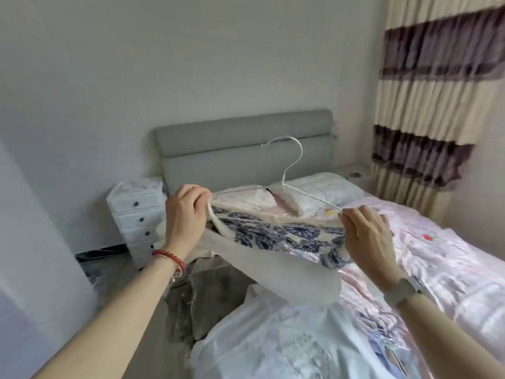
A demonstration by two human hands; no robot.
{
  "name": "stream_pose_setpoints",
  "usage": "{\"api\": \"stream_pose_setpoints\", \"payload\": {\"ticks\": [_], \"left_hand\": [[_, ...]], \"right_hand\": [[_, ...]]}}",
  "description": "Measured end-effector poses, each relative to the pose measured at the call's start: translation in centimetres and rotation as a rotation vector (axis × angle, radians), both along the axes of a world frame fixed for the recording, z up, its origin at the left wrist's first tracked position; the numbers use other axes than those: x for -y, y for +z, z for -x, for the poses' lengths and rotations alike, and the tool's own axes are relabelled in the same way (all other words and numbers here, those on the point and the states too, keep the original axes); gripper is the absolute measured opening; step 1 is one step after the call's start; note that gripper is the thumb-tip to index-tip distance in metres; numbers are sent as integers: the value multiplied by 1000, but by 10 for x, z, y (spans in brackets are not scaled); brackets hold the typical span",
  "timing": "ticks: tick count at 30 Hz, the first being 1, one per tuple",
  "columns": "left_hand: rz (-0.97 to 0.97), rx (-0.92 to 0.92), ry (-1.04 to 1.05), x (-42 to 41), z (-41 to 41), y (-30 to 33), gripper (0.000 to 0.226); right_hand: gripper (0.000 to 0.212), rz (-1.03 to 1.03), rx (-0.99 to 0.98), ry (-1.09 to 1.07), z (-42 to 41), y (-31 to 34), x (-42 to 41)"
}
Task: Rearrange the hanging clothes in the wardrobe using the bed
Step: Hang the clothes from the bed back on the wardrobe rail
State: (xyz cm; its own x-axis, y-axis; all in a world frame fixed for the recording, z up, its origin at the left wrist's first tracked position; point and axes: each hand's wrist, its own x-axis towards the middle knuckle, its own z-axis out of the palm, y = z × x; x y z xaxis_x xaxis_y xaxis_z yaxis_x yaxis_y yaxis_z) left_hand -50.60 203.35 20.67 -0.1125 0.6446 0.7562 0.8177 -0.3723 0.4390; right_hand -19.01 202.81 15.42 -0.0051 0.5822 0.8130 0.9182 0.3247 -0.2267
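White wire hanger (287, 170) held above bed (437, 255), hook toward headboard (243, 149). Left hand (185, 214) and right hand (366, 236) each pinch blue-patterned garment (276, 233) at hanger ends. Keep shoulders seated evenly, hanger level, fabric clear of bed.

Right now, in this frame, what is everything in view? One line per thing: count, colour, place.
hanger: one, white wire, held up over the bed, hook upward
garment: one, cream with a dark blue print, on the hanger between the hands
bed: one, pink patterned cover, right of centre
pillows: two or so, pale, at the head of the bed
headboard: one, grey, against the wall
clothes pile: several light pieces, near foot of bed
drawer unit: one, white, left of the bed
curtain: one, cream with purple bands, far right
left hand: grips the garment's left shoulder, red bracelet on wrist
right hand: pinches the right shoulder, watch on wrist
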Motion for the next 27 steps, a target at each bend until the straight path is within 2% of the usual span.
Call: {"api": "stream_pose_setpoints", "payload": {"ticks": [4,7,9,13,17,19,22,24,27], "left_hand": [[-81,118,219,64,115,19,15],[-99,145,359,121,192,30,14],[-91,140,422,155,237,37,14],[102,73,412,226,311,33,20],[180,72,542,299,380,24,35],[282,-2,644,331,411,17,31],[337,61,752,381,443,-1,21],[295,111,870,418,460,-12,19],[181,136,1089,477,481,-21,18]], "right_hand": [[16,-72,-15,249,131,23,-19],[9,-110,42,400,226,31,-13],[15,-79,75,503,285,35,-3],[13,45,10,695,390,45,29],[6,11,82,893,478,51,69],[5,4,103,963,520,55,91],[3,33,116,1074,576,53,123],[11,128,130,1205,610,47,147],[29,438,175,1448,656,38,184]]}}
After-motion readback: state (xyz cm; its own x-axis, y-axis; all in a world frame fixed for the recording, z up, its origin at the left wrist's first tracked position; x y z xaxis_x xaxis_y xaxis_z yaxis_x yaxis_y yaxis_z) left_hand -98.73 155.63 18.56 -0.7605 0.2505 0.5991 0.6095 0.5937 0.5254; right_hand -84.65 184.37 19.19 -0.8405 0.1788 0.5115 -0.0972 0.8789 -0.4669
